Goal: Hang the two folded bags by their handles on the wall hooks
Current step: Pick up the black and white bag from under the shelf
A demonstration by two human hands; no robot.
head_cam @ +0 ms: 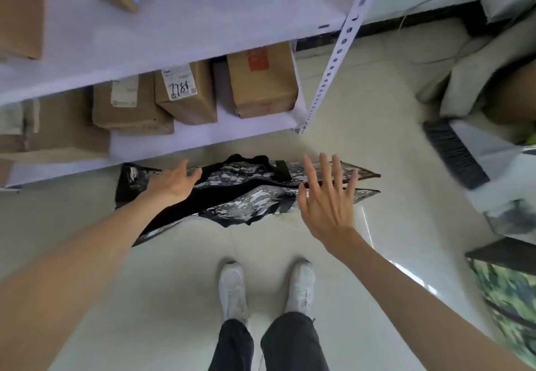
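Observation:
A folded black-and-grey camouflage bag (pixel 246 194) lies flat on the pale floor in front of a white shelf, with a black handle strap (pixel 282 170) showing near its top edge. It may be two bags stacked; I cannot tell. My left hand (pixel 174 180) reaches over the bag's left part with fingers spread, holding nothing. Over the bag's right end hovers my right hand (pixel 326 199), palm down, fingers apart and empty. No wall hooks are in view.
The white metal shelf (pixel 203 136) carries several cardboard boxes (pixel 261 80), its perforated post (pixel 327 72) slanting at the right. A green camouflage bag (pixel 510 298) sits at the right edge, a broom head (pixel 452 153) above it. My white shoes (pixel 266 286) stand below.

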